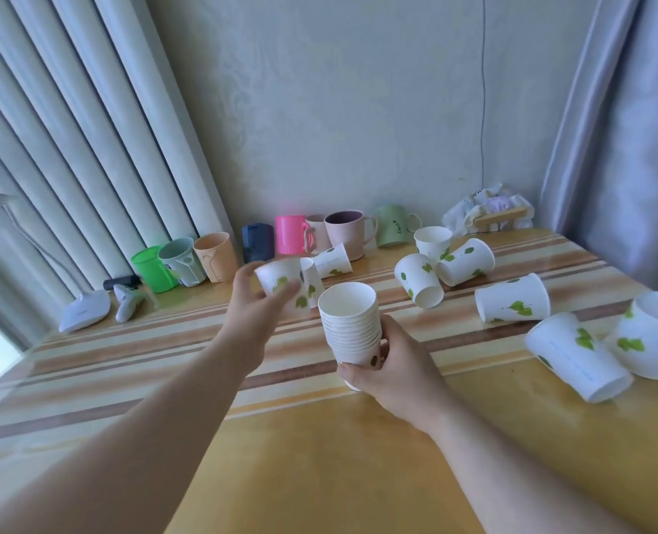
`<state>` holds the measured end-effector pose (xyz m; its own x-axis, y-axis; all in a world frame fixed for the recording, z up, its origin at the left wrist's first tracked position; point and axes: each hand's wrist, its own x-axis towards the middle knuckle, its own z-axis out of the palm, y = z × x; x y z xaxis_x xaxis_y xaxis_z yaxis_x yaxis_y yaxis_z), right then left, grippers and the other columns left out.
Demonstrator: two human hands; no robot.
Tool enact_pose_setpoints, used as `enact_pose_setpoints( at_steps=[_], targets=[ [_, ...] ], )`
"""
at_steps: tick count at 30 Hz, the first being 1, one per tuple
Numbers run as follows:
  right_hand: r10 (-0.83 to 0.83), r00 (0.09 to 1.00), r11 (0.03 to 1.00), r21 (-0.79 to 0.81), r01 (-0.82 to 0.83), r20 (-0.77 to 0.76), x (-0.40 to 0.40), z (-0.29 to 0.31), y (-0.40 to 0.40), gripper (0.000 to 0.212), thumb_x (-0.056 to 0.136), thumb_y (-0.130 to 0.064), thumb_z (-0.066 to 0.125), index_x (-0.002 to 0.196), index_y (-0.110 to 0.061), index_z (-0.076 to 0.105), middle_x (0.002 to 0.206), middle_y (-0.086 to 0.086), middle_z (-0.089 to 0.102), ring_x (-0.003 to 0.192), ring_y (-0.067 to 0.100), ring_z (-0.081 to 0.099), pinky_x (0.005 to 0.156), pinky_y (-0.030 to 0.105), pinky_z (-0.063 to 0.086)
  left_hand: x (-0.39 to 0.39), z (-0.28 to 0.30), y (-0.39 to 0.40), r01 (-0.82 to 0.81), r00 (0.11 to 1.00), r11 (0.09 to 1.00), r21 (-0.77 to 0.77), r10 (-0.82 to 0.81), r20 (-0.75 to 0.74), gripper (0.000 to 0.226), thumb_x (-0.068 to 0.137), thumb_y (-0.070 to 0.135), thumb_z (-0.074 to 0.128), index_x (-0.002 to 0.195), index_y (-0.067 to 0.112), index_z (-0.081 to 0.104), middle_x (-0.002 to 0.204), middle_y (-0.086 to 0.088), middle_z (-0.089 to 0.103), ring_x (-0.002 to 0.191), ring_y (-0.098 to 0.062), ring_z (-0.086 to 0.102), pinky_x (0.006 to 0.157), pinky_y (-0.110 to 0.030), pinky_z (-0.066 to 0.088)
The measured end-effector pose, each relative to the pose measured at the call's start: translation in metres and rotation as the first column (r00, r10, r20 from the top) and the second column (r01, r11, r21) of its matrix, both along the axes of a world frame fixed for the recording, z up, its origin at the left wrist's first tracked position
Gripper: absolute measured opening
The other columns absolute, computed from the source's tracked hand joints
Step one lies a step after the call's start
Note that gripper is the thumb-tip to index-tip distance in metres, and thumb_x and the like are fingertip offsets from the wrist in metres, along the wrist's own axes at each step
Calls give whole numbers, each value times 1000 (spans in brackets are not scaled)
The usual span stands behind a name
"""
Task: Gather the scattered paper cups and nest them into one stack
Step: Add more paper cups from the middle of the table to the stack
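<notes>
My right hand (393, 373) grips the lower part of a stack of nested white paper cups (352, 325), held upright just above the table, mouth up. Just left of it, my left hand (252, 302) holds a single leaf-printed paper cup (281, 281), slightly blurred. Two more cups (312, 281) (333, 260) lie close behind that one. On the right, several loose cups lie on their sides: one pair (420, 280) (464, 262), an upright one (432, 240), one further right (512, 298), and two near the table's right edge (578, 356) (651, 333).
A row of coloured plastic mugs (291, 235) lines the wall at the back of the striped wooden table (134, 364). A white desk lamp base (84, 310) and a small white device (127, 300) sit at the back left. A crumpled bag (489, 210) lies in the back right corner.
</notes>
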<state>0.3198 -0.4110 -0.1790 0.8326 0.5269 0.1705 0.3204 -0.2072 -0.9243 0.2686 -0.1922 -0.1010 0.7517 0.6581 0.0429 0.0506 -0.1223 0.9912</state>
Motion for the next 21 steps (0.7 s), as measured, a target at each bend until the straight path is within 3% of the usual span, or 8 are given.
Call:
enact_pose_setpoints(
  at_steps=[2, 4, 8, 12, 15, 18, 21],
  targets=[
    [1, 1000, 1000, 0, -1, -2, 0, 0, 0, 52, 73, -51, 87, 115, -53, 57, 106, -17, 73, 94, 2, 65, 85, 35, 61, 1, 19, -9, 120, 971, 970, -212, -70, 230, 78, 92, 18, 83, 156, 24, 40, 139, -18, 66, 111, -28, 76, 91, -41, 62],
    [0, 1000, 1000, 2, 0, -4, 0, 0, 0, 52, 73, -51, 86, 116, -53, 57, 106, -16, 73, 94, 3, 66, 85, 35, 61, -1, 31, -19, 256, 927, 943, -214, -177, 331, 87, 86, 18, 83, 161, 20, 38, 143, -22, 64, 119, -31, 75, 97, -42, 62],
    [7, 1000, 1000, 7, -7, 2, -1, 1, 0, 54, 73, -53, 86, 118, -52, 57, 108, -15, 73, 97, 7, 67, 87, 40, 62, -12, 37, -39, 328, 929, 945, -2, -322, 184, 107, 71, 22, 101, 161, 19, 44, 139, -11, 71, 124, -24, 73, 105, -44, 59],
    [18, 1000, 1000, 14, -18, 1, -2, 3, 0, 57, 75, -53, 86, 124, -53, 56, 111, -19, 73, 98, 3, 67, 89, 38, 62, -18, 24, -45, 360, 927, 909, 207, -375, 32, 96, 70, 22, 101, 153, 28, 54, 131, 1, 76, 123, -20, 73, 108, -50, 59],
    [20, 1000, 1000, 20, -20, 5, -2, 3, 0, 58, 75, -55, 86, 125, -54, 56, 112, -20, 73, 100, 3, 68, 89, 38, 62, -18, 16, -39, 403, 908, 890, 211, -418, 30, 101, 65, 42, 101, 153, 33, 53, 138, 6, 73, 129, -17, 69, 110, -48, 56],
    [20, 1000, 999, 27, -20, 2, -1, 2, 0, 55, 74, -54, 87, 119, -56, 56, 109, -20, 73, 98, 4, 68, 87, 38, 63, -20, 9, -27, 459, 884, 876, 149, -467, 25, 120, 50, 84, 87, 153, 35, 50, 143, 10, 71, 131, -10, 68, 102, -30, 59],
    [15, 1000, 1000, 22, -15, -8, -1, 1, -1, 55, 74, -51, 88, 117, -57, 55, 105, -21, 72, 94, 3, 69, 84, 34, 63, -6, -6, -8, 269, 963, 963, 2, -269, 7, 94, 70, 96, 59, 137, 30, 68, 136, 3, 75, 128, -20, 68, 106, -40, 54]
  ],
)
